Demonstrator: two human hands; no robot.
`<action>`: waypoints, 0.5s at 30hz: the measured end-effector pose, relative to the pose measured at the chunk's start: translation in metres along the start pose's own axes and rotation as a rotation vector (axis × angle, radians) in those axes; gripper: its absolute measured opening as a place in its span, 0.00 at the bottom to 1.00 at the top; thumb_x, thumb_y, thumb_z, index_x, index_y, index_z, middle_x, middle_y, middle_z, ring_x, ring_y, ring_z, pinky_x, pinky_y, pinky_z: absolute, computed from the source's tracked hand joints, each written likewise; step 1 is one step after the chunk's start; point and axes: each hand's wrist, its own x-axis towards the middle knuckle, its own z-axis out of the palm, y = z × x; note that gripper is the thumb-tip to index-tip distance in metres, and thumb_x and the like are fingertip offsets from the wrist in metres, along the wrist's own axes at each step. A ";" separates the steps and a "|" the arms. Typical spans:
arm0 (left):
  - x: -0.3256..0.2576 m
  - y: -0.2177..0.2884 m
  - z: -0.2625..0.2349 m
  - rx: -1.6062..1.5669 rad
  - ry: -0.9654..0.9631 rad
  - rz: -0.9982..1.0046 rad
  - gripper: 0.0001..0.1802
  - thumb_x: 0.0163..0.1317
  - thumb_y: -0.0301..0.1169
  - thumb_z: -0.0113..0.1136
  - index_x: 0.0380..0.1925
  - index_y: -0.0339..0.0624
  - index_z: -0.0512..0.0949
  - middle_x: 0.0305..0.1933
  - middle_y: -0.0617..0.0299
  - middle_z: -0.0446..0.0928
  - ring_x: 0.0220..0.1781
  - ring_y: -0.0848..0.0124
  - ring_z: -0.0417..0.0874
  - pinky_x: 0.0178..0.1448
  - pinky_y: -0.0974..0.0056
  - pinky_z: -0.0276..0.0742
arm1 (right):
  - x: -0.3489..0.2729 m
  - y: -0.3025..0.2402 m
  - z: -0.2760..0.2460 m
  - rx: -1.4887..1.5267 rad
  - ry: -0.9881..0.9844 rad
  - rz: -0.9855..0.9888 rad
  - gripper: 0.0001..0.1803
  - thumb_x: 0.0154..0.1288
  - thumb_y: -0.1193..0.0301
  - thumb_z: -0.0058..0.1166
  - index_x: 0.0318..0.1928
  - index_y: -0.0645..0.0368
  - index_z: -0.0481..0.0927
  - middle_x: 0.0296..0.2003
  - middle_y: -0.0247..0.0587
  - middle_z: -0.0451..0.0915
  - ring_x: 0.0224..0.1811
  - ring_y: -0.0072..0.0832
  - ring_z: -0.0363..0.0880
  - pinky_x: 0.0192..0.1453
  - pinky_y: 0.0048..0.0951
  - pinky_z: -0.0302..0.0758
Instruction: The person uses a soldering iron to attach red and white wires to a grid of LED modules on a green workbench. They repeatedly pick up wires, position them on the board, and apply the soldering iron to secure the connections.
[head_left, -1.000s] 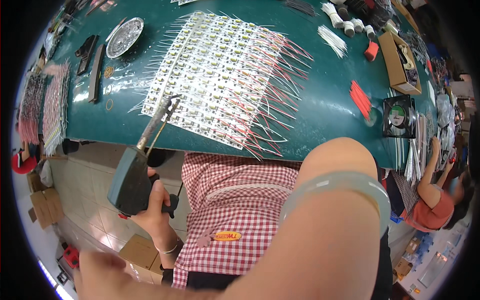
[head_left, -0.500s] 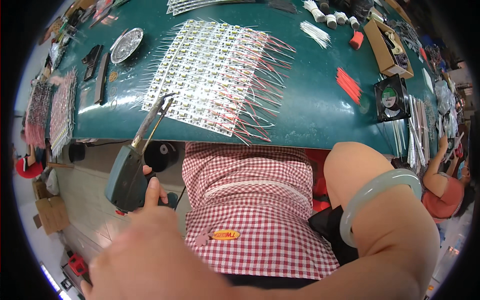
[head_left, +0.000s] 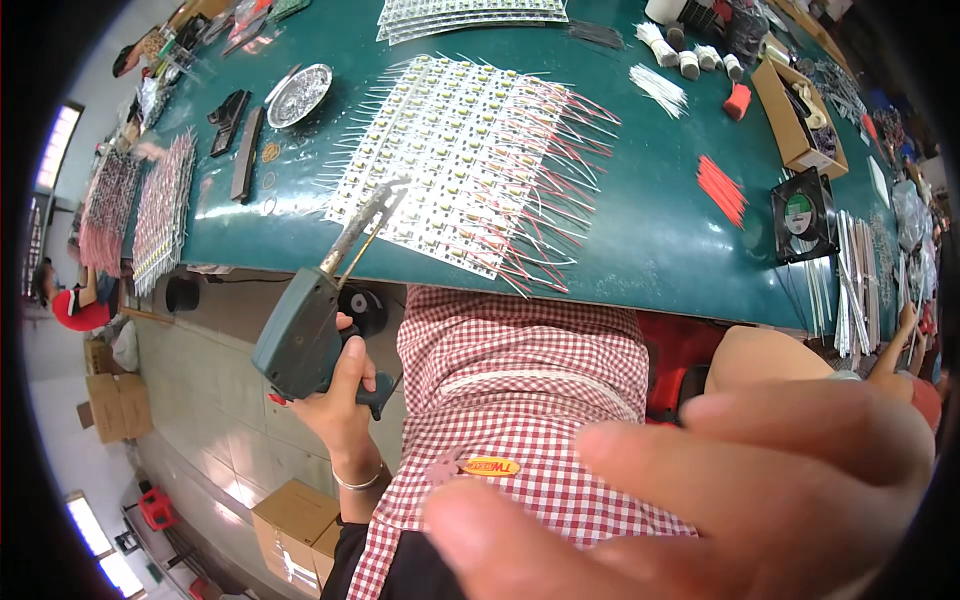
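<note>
My left hand (head_left: 345,400) is wrapped round the pistol grip of a dark green soldering gun (head_left: 300,335), low at the table's near edge. Its long metal barrel and thin brass-coloured tube point up over a panel of white circuit boards (head_left: 440,150); whether the tip touches cannot be told. Rows of small yellowish parts cover the panel, with white wires sticking out at its left and red and white ones at its right. Close to the camera at lower right, my right hand (head_left: 740,480) is blurred, its fingers apart and nothing visible in them.
On the green table (head_left: 650,250) are a silver dish (head_left: 300,97), red tubing pieces (head_left: 721,190), a black fan (head_left: 803,215), a cardboard box (head_left: 795,125) and bundled wires (head_left: 658,90). More boards (head_left: 470,20) are stacked at the back. People sit at both sides.
My right hand has swung from the lower left to the lower right, uncovering my left wrist. The view has shifted, and the soldering gun stays in my left hand over the boards.
</note>
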 end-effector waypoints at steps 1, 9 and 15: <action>0.004 0.002 0.008 -0.027 -0.036 0.009 0.25 0.56 0.14 0.59 0.56 0.27 0.70 0.46 0.46 0.79 0.19 0.75 0.72 0.20 0.71 0.66 | -0.004 -0.001 -0.008 -0.025 -0.001 0.031 0.16 0.60 0.65 0.52 0.44 0.61 0.79 0.35 0.47 0.82 0.34 0.37 0.80 0.39 0.35 0.78; 0.014 -0.004 0.021 -0.055 -0.083 -0.047 0.20 0.55 0.13 0.62 0.50 0.28 0.74 0.43 0.51 0.81 0.20 0.76 0.75 0.21 0.72 0.67 | -0.015 0.001 -0.020 -0.072 -0.016 0.094 0.18 0.61 0.63 0.50 0.45 0.62 0.79 0.34 0.48 0.83 0.32 0.37 0.81 0.38 0.35 0.78; 0.032 -0.003 0.046 -0.079 -0.148 -0.055 0.16 0.55 0.13 0.63 0.45 0.27 0.77 0.36 0.53 0.80 0.20 0.77 0.75 0.22 0.73 0.68 | -0.040 -0.018 -0.068 -0.212 -0.061 0.287 0.19 0.61 0.61 0.49 0.46 0.63 0.78 0.34 0.49 0.84 0.31 0.37 0.82 0.37 0.35 0.78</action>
